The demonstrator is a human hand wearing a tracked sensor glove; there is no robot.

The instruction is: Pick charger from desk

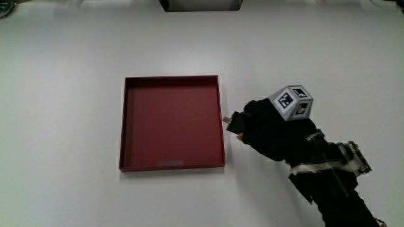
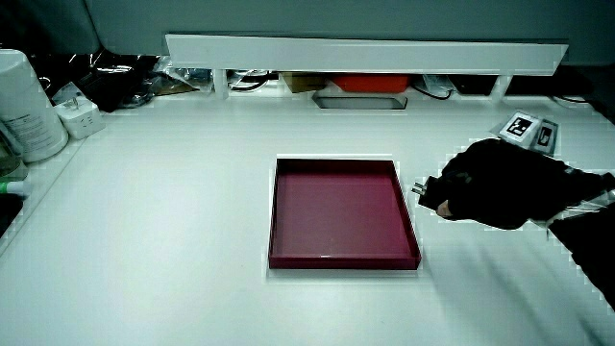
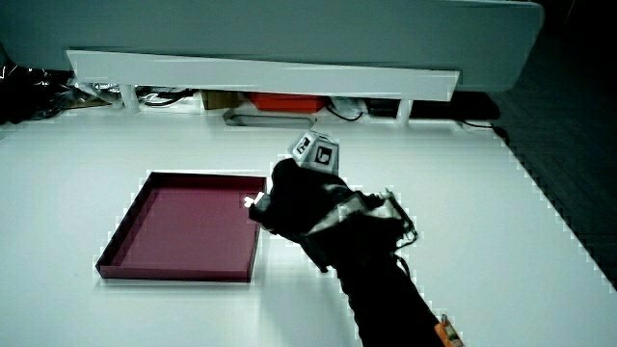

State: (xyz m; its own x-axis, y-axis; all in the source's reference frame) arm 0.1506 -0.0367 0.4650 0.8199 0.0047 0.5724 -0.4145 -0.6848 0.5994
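The charger (image 1: 233,122) is a small dark block with metal prongs sticking out toward the red tray (image 1: 172,79). The gloved hand (image 1: 245,127) is shut around it, just beside the tray's rim, with the patterned cube on its back. Most of the charger's body is hidden by the fingers. In both side views the hand (image 2: 452,192) (image 3: 275,207) hovers at the tray's edge (image 2: 336,161) (image 3: 183,275), and the prongs (image 2: 420,188) (image 3: 253,201) point over the rim. The tray holds nothing.
A low white partition (image 2: 365,53) runs along the table, with cables and an orange box (image 3: 284,101) under it. A white canister (image 2: 24,106) and a white plug block (image 2: 79,117) stand at the table's corner. Patterned tags (image 2: 528,130) lie near the hand.
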